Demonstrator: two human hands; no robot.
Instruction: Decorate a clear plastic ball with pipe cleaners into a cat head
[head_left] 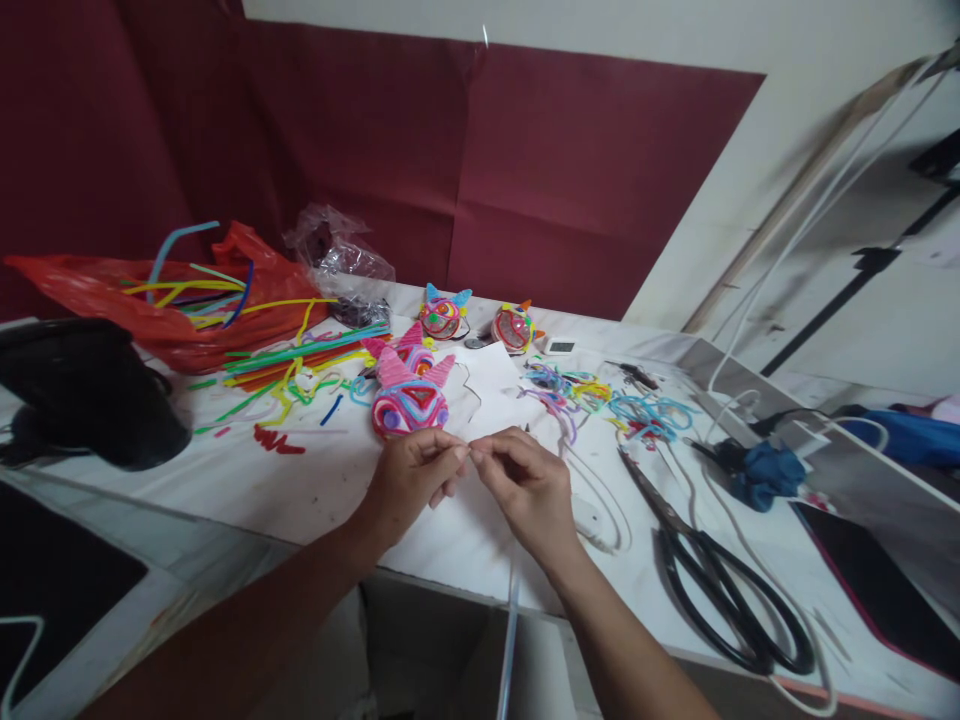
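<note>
My left hand (420, 470) and my right hand (525, 485) meet over the front of the white table, thumbs and forefingers pinched tip to tip. Whatever sits between the fingertips is too small to make out. Just behind my left hand stands a pink figure (409, 405) with pointed pink ears and coils of pink, blue and purple pipe cleaner. A second pink-eared figure is partly hidden behind it. Below my right hand, a pale bluish strip (510, 630) runs down past the table edge; its upper end is hard to see.
Left: a red plastic bag (255, 270) of pipe cleaners, loose pipe cleaners (300, 360) and a black object (82, 390). Two eared figures (442, 315) stand at the back. Right: pipe-cleaner scraps (645, 410), large black-handled scissors (720, 580), a white cable and a dark phone-like slab (885, 590).
</note>
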